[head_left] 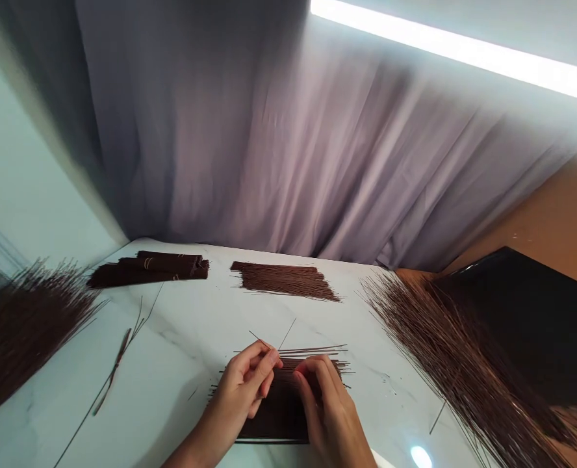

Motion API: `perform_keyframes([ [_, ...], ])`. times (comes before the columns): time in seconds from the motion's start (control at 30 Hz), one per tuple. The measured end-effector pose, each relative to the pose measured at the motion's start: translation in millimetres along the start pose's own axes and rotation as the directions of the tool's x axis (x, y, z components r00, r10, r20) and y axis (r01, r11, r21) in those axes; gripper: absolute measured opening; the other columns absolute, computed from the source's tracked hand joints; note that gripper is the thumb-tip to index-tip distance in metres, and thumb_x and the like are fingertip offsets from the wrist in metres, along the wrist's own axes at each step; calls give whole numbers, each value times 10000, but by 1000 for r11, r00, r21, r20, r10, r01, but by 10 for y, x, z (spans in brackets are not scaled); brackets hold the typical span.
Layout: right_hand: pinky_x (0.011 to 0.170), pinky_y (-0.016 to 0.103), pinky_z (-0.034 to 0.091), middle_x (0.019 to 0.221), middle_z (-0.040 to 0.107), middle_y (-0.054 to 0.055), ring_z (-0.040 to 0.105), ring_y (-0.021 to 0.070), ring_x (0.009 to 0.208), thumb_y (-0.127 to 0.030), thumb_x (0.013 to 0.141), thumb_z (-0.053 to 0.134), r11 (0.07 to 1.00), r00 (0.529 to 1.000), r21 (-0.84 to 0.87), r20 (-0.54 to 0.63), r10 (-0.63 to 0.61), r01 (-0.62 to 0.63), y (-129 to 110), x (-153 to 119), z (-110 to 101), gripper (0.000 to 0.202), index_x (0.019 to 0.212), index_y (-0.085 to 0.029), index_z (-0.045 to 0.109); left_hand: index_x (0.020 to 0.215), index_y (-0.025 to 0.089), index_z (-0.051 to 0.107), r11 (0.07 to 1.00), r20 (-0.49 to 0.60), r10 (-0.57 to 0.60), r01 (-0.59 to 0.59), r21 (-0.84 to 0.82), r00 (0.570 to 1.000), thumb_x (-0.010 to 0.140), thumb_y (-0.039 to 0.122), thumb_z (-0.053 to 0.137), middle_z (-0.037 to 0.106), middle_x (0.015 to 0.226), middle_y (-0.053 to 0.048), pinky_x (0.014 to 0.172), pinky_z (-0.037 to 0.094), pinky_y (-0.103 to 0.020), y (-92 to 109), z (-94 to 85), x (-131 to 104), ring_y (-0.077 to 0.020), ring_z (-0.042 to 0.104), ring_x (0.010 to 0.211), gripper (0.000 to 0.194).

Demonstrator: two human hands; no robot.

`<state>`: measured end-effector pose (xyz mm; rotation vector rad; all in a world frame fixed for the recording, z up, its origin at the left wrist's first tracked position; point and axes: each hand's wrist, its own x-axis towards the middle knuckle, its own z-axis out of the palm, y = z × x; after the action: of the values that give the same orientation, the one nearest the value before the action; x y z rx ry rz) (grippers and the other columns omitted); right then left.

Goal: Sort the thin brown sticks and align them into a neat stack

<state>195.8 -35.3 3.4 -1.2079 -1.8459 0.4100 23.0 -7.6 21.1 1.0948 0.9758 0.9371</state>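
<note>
My left hand [256,377] is closed in a pinch on thin brown sticks, whose ends cross and point up and away above the fingertips. Close by on the right, my right hand [322,393] has its thumb and forefinger pressed together; anything between them is too small to make out. Beneath both hands lies a dark brown mat of sticks [273,409], with stick ends jutting out at both sides. A few loose sticks [312,351] rest along its far edge.
A flat row of sticks [283,281] and rolled dark bundles [156,268] lie farther back. Large stick piles stand left [30,325] and right [444,344]. A small tied bunch [119,364] is at left. A black panel [522,325] is behind the right pile.
</note>
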Motion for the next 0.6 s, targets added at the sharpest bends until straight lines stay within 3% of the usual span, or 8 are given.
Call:
perform_keyframes([
  [0.13,651,285,532,888,590,35,616,176,733,-240,1064,384,1000,1000,-6,-12,-5,4,7,-15,37,139,991,-252,501,855,183,636,1000,3,-9,9,5,1000,928,571,606,376,563,105,384,105,-168,2,-8,21,-42,163,441,396],
  [0.3,635,249,537,855,612,23,624,157,715,-246,1058,420,999,998,35,59,-18,16,-12,6,-14,147,967,-237,535,838,192,599,1000,14,-24,25,-3,1000,932,562,590,404,577,103,401,97,-188,2,-41,29,-51,165,445,382],
  [0.4,699,280,551,1033,645,83,651,191,864,-217,1046,442,987,993,-131,-58,-105,97,-33,43,-129,170,1120,-226,594,796,184,600,995,58,-5,-1,95,998,946,522,579,456,570,79,428,159,-202,18,-30,-5,-68,250,463,370],
  [0.47,860,356,521,1245,624,116,609,246,1079,-177,1043,423,893,944,-377,-116,-310,247,-41,65,-219,296,1267,-236,608,753,183,598,983,106,26,-45,176,994,962,489,566,473,562,64,477,251,-211,35,-5,-37,-90,343,505,372],
  [0.5,939,390,475,1290,624,105,572,264,1149,-162,1046,406,816,903,-473,-88,-420,333,-41,75,-259,333,1287,-239,622,732,186,593,976,128,37,-63,206,991,970,480,556,477,561,59,510,292,-217,47,7,-53,-102,378,528,379],
  [0.57,1020,415,387,1223,683,71,545,266,1164,-149,1057,369,693,834,-538,36,-550,480,-29,92,-316,355,1235,-215,669,713,193,596,958,133,52,-87,274,990,984,469,539,510,593,44,568,346,-233,94,15,-80,-122,431,574,391],
  [0.6,1023,413,368,1150,710,63,555,258,1129,-148,1063,353,676,822,-530,76,-564,513,-13,101,-334,360,1202,-195,682,719,196,615,942,105,80,-110,317,991,985,463,538,546,628,30,594,369,-242,132,8,-92,-135,466,606,385],
])
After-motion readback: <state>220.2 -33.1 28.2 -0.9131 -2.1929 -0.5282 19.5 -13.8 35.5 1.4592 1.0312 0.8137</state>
